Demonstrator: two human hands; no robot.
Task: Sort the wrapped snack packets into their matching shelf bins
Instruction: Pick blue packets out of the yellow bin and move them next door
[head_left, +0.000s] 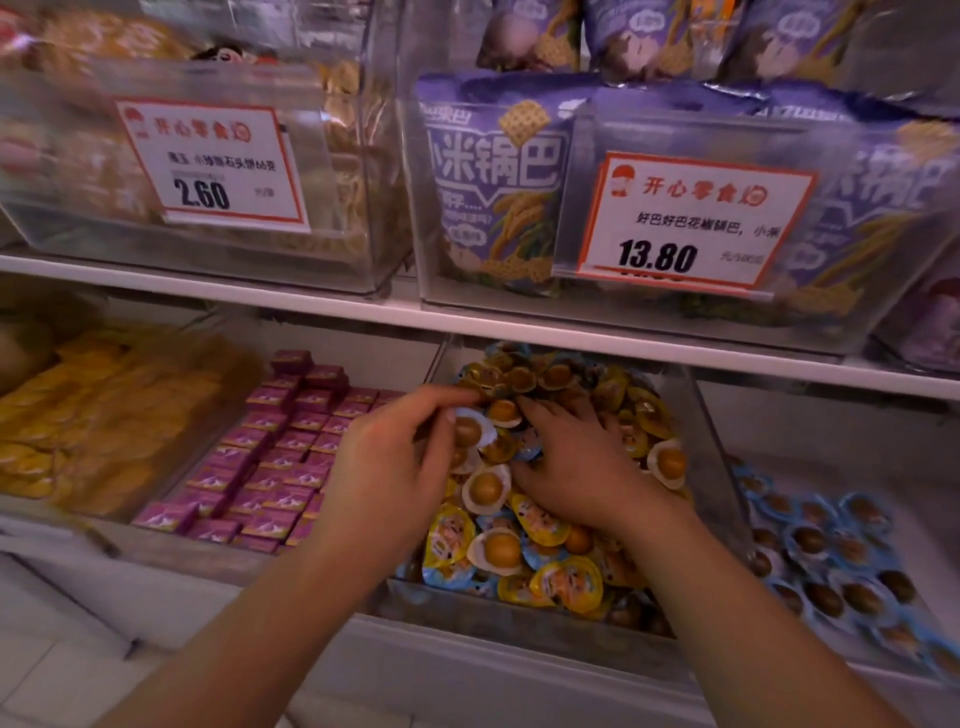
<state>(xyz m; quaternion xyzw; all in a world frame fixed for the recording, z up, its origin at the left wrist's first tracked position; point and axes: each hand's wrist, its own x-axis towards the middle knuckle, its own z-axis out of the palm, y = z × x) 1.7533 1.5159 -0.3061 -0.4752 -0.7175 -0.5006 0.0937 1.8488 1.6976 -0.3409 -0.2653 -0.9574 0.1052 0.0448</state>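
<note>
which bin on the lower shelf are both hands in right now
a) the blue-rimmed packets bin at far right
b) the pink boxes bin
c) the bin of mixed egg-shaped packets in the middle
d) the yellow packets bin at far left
c: the left hand and right hand are both over the middle bin of mixed egg-shaped packets, left fingers pinching one; the pink boxes lie beside it, untouched.

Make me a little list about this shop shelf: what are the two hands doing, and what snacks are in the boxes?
left hand: pinching a packet at the pile's top
right hand: fingers spread, pressing on the egg packets
middle bin: yellow, blue and white egg packets mixed
left neighbour: pink boxes
right neighbour: blue egg packets
upper shelf: purple bags, price tags
</note>
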